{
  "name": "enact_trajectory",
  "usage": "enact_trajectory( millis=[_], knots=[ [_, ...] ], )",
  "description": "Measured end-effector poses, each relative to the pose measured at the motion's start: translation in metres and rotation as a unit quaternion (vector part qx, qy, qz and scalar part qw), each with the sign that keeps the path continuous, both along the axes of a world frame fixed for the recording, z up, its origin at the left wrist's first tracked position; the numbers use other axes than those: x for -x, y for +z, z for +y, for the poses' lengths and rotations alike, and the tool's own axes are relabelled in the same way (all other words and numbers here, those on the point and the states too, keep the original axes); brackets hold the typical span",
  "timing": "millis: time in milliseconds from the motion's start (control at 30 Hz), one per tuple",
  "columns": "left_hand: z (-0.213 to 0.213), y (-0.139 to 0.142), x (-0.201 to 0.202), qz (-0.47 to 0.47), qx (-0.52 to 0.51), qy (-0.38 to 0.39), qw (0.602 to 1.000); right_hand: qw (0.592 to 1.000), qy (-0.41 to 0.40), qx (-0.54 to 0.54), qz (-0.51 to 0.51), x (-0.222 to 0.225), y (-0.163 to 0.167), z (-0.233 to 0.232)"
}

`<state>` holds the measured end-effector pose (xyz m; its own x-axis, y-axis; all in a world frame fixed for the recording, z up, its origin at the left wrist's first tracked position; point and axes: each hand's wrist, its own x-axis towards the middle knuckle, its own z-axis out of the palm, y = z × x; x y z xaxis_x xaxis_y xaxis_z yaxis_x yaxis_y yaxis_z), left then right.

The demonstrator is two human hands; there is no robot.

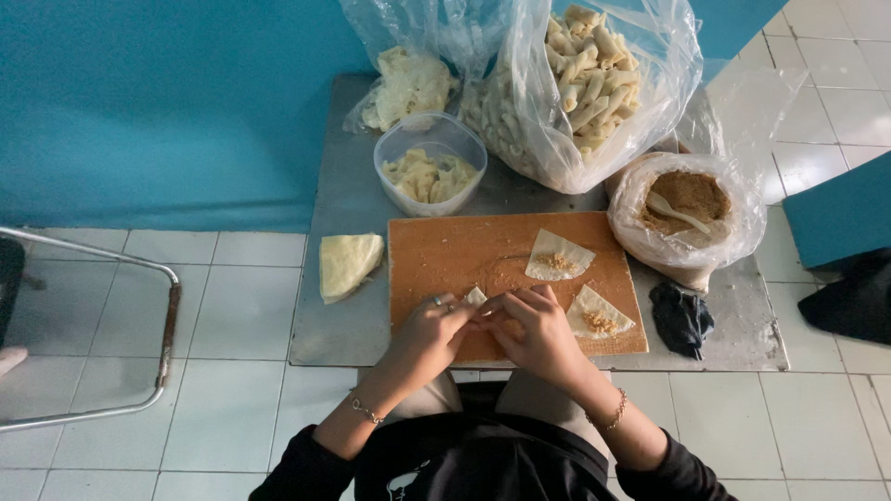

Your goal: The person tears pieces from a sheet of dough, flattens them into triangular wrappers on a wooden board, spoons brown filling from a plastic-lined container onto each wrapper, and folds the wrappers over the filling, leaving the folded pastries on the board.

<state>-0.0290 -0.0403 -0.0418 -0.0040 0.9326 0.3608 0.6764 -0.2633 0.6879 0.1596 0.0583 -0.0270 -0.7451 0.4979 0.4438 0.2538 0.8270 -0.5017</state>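
My left hand (429, 332) and my right hand (535, 329) meet at the near edge of an orange wooden board (445, 255). Together they pinch a small pale pastry wrapper (475, 297) that is folded between the fingers. Two more wrappers lie flat on the board, each with a dab of brown filling: one wrapper (557, 256) near the middle, another wrapper (599, 315) right beside my right hand.
A stack of wrappers (347, 263) lies left of the board on the metal table (339, 325). Behind stand a plastic tub (431, 165), a big bag of rolled pastries (580, 83), a bag of filling with a spoon (685, 206). A dark cloth (679, 317) sits right.
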Motion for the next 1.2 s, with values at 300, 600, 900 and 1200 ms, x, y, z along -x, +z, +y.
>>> enact_trajectory(
  millis=[300,600,900,1200],
  knots=[
    [0.019,0.002,0.010,-0.104,0.043,0.003,0.994,0.990,-0.019,0.137,-0.030,0.011,0.005,0.016],
    [0.000,0.007,0.006,0.038,-0.043,0.007,0.998,0.998,-0.013,0.060,-0.017,0.009,-0.001,0.007],
    [-0.002,0.004,0.005,0.027,-0.027,-0.017,0.999,0.997,-0.009,-0.013,-0.070,0.011,0.009,0.003],
    [0.010,0.008,0.009,-0.030,0.057,-0.036,0.997,0.995,-0.046,-0.082,-0.043,0.009,0.027,-0.002]
  ],
)
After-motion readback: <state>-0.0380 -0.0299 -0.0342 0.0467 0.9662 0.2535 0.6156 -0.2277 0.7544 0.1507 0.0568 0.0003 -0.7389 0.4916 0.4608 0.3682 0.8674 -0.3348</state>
